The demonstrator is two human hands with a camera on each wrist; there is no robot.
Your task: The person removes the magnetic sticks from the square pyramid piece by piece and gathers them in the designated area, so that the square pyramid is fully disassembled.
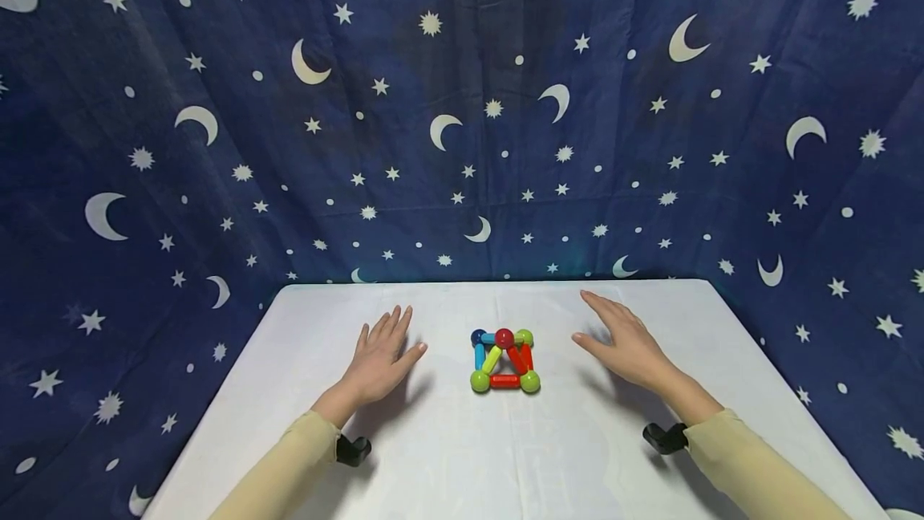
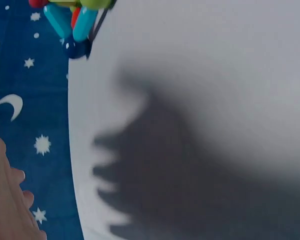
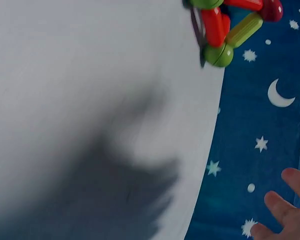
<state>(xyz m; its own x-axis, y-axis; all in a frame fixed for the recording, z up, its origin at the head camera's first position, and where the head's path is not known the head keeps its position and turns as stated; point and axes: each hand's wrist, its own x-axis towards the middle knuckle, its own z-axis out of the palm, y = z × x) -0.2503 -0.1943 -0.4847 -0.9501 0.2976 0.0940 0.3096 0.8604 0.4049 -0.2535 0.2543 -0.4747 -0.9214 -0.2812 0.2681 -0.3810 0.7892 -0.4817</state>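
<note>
Below the frame's centre sits a red, green and blue ball-and-rod model [image 1: 516, 359]; left hand [image 1: 377, 367] and right hand [image 1: 630, 347] flank it, released.

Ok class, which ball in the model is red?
The red ball, seen in the head view between the dark blue ball and the far green ball. It alone is red: of the other four, one is dark blue, three green.

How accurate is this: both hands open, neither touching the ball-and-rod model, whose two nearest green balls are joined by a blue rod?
Colour's wrong: the head view shows a red rod joining those green balls. Otherwise right: left hand and right hand open, neither touching the model.
</note>
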